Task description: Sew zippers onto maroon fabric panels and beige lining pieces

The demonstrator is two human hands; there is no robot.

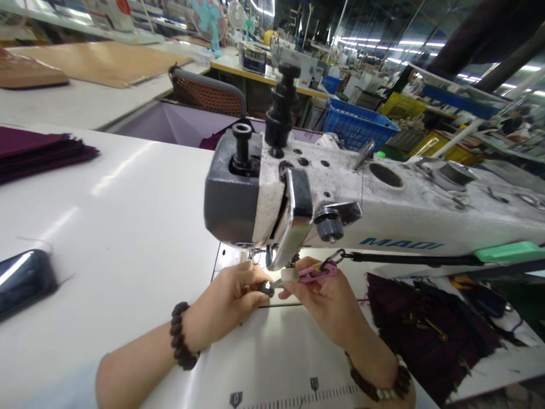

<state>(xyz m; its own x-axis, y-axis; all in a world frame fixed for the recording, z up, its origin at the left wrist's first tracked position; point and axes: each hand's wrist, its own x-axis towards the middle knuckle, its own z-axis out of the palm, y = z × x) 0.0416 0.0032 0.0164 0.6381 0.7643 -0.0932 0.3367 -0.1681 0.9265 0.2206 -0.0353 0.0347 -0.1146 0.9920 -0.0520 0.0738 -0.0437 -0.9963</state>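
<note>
My left hand [230, 298] is closed, pinching a small dark, shiny metal part [267, 288] that looks like a bobbin case, in front of the needle area. Pink-handled thread snips [318, 272] are in my right hand [330, 301], its fingers wrapped round them. Their tip points left at the metal part; whether they touch is too small to tell. A carabiner [336, 257] ties the snips to a black strap [409, 259]. Just above both hands stands the sewing machine head [259, 193], its presser foot partly hidden by my left fingers.
Dark purple fabric with metal pieces [430, 335] lies right of my right hand. A purple fabric stack [38, 150] and a black phone-like object [25, 281] are on the left tabletop. Behind the machine are a blue crate [357, 125] and a chair [208, 94].
</note>
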